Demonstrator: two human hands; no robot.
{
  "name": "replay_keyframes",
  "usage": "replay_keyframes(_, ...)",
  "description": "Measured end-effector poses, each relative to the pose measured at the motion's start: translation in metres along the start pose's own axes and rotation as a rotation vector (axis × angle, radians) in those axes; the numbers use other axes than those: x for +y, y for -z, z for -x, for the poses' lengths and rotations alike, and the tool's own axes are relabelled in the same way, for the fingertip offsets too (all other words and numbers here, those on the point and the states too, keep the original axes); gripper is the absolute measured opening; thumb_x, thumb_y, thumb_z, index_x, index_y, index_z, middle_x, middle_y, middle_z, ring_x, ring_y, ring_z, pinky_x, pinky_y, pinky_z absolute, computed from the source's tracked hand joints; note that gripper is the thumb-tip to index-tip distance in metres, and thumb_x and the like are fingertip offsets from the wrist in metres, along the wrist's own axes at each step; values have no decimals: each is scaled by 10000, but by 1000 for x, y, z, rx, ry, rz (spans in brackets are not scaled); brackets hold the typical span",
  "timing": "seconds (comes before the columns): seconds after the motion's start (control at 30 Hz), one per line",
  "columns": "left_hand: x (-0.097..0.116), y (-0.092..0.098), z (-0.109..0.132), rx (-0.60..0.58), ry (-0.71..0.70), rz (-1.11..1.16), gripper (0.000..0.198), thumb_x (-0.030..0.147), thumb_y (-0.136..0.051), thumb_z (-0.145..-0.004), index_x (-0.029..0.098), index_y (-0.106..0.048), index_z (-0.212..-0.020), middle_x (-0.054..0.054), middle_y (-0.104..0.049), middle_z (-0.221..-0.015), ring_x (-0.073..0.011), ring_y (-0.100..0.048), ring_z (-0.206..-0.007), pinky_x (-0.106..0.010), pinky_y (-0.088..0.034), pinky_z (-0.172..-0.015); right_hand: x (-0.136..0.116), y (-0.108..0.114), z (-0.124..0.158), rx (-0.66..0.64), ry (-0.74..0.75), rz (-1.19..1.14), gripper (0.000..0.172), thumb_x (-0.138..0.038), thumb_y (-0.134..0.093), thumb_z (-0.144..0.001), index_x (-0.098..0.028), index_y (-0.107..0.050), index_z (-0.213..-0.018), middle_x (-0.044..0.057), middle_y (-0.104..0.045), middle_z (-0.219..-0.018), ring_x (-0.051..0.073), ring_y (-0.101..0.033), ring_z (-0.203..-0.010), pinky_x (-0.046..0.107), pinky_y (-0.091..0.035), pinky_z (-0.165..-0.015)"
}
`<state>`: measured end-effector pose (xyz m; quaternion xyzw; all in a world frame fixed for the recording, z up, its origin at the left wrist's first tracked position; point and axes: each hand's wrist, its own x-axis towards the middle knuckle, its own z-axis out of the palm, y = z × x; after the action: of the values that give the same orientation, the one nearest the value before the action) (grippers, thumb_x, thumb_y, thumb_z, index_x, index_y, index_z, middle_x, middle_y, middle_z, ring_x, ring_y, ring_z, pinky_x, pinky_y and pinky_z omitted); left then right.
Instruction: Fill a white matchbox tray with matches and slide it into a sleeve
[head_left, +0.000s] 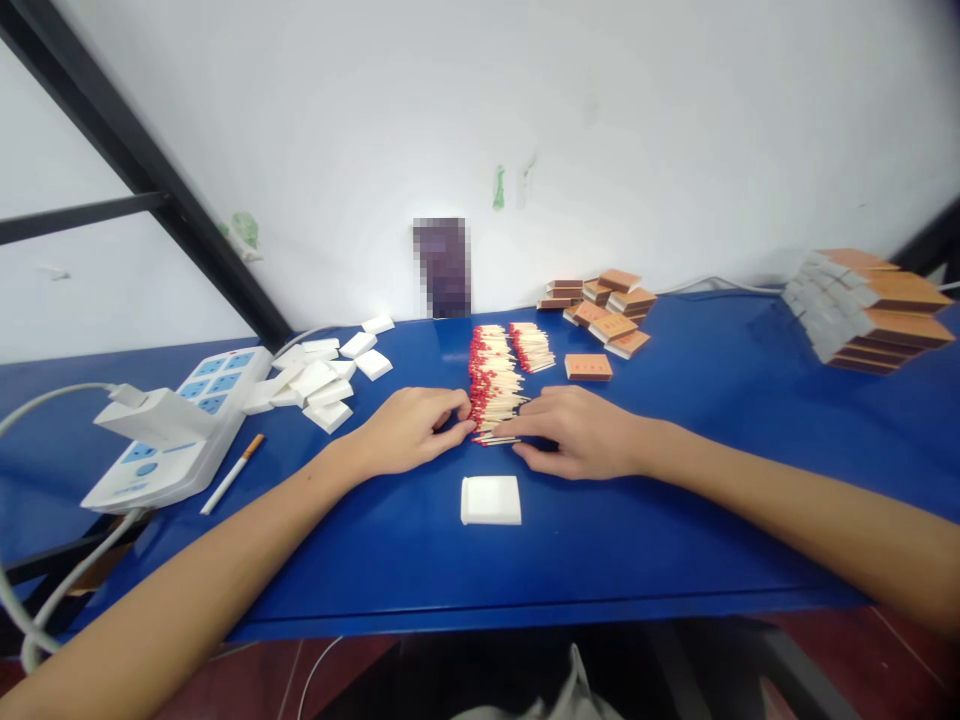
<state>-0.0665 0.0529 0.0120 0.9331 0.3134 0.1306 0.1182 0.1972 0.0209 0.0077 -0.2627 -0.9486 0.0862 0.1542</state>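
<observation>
A pile of matches (496, 385), red heads to the left, lies on the blue table between my two hands. My left hand (412, 428) rests at the head side, its thumb and index fingertips slightly apart against the red heads. On the other side is my right hand (574, 432), index finger stretched onto the bare stick ends at the near edge of the pile, thumb apart below it. Just in front of the hands lies a white matchbox tray (491, 500). A smaller group of matches (532, 347) sits behind, to the right.
Several white trays (311, 378) are heaped at left, beside a power strip (184, 425) with a plugged-in charger and a cigarette (233, 474). Orange matchbox sleeves (589, 367) lie back right; a taller matchbox stack (870, 310) stands far right. A dark phone-like object (444, 268) leans against the wall.
</observation>
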Motion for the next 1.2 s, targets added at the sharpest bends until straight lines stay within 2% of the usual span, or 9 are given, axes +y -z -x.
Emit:
replay_keyframes(0.3, 0, 1, -1, -12, 8, -10, 196, 343, -535, -979, 193, -566, -856, 45, -517, -668, -112, -448, -556, -246, -316, -576, -2, 2, -2, -58, -43, 16, 372, -233, -527, -954, -215, -690, -1287, 67, -766, -933, 191, -653, -762, 316, -426, -747)
replay_keyframes(0.5, 1, 1, -1, -20, 15, -9, 224, 353, -509, -995, 190, -576, -856, 41, -517, -670, -112, -444, -556, -247, -315, -581, -4, 4, -3, -64, -34, 32, 383, -233, -520, -958, -215, -686, -1303, 74, -762, -909, 206, -660, -762, 323, -443, -741)
replay_keyframes(0.7, 2, 2, -2, -19, 28, -14, 231, 354, -508, -989, 188, -568, -841, 39, -515, -663, -112, -438, -550, -245, -312, -580, -5, 5, -3, -111, -13, 53, 427, -216, -482, -986, -240, -621, -1390, 88, -763, -979, 218, -682, -847, 336, -452, -776)
replay_keyframes(1.2, 2, 1, -1, -17, 18, -15, 205, 327, -486, -986, 184, -589, -880, 43, -520, -655, -107, -451, -552, -233, -319, -588, -1, 0, 0, -16, 37, 54, 363, -219, -483, -973, -192, -703, -1260, 73, -759, -922, 200, -661, -798, 328, -425, -764)
